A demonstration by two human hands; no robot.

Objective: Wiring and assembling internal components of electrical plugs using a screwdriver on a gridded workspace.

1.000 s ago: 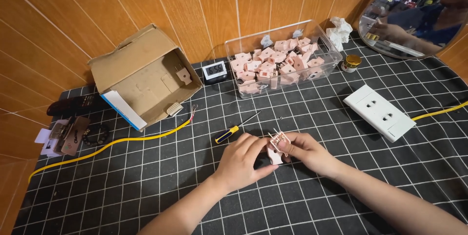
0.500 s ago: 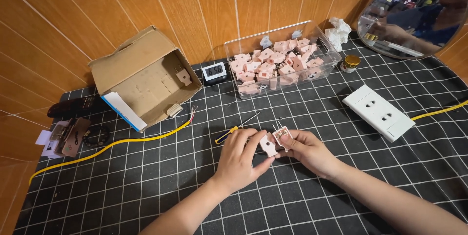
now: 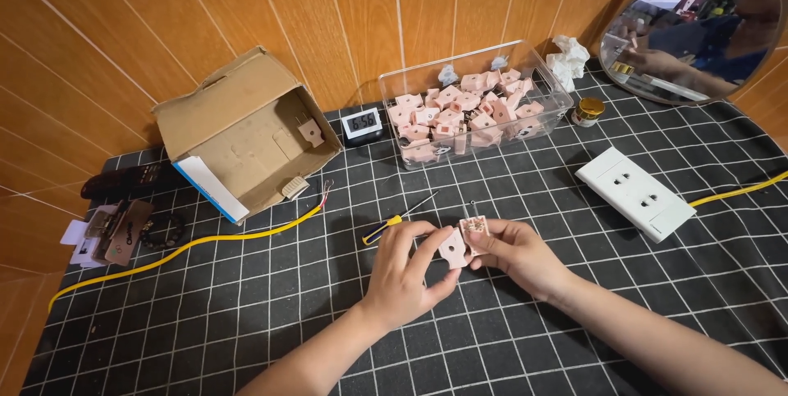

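Compared with the picture half a second before, both hands sit almost at the same place above the black grid tablecloth (image 3: 246, 322), but the two pink pieces are now pulled a little apart and turned more towards the camera.

Behind them stands an open cardboard box (image 3: 246, 137), and to its right a clear plastic bin (image 3: 476, 84) full of similar pink plug parts. A white wall socket plate (image 3: 636, 193) lies well apart on the right, and a yellow cable (image 3: 189, 244) runs across the cloth on the left. A small screwdriver with yellow handle (image 3: 392, 222) lies just beside the left fingers.

The left hand (image 3: 402, 277) is closed on the pink plug cover (image 3: 452, 247); thumb and fingertips pinch its edges. The right hand (image 3: 517, 256) is clenched around the pink plug base (image 3: 476, 228), with the thumb on its side and two thin metal pins standing up from its top. The two halves almost touch each other between the hands, slightly above the cloth.

These pieces look light, stiff and smooth, so they can slip from the fingers. The pins seem thin and probably bend easily. It is safer to hold each half by its flat plastic sides, as both hands do now.
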